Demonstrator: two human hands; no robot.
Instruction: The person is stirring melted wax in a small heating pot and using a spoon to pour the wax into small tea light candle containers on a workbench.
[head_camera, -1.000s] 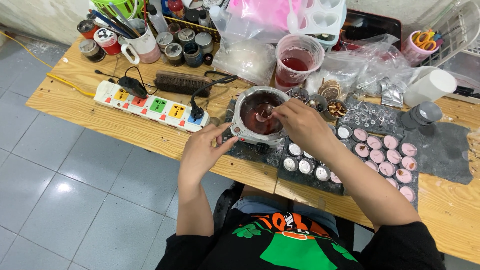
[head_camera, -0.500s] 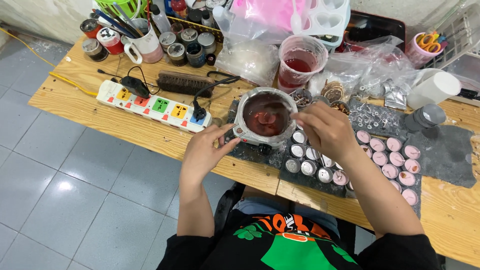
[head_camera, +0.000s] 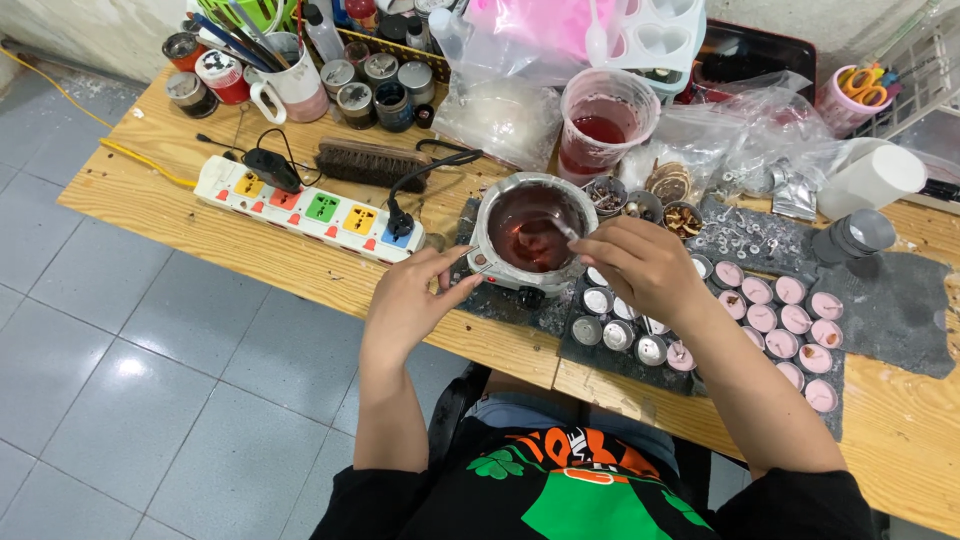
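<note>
Clear plastic bags (head_camera: 505, 115) behind pot, possibly silver pouch (head_camera: 795, 195) right

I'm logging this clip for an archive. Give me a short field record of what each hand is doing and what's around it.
left hand: fingers on the side of the small melting pot
right hand: holds a stirrer dipped into the pot's red liquid
near right hand: small round tins, some filled pink
behind pot: clear cup of red liquid
left of pot: power strip
surface: wooden table

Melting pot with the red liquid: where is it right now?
Head view, centre of the wooden table: the melting pot sits just right of the power strip, in front of the plastic cup, between the left hand and right hand.
</note>
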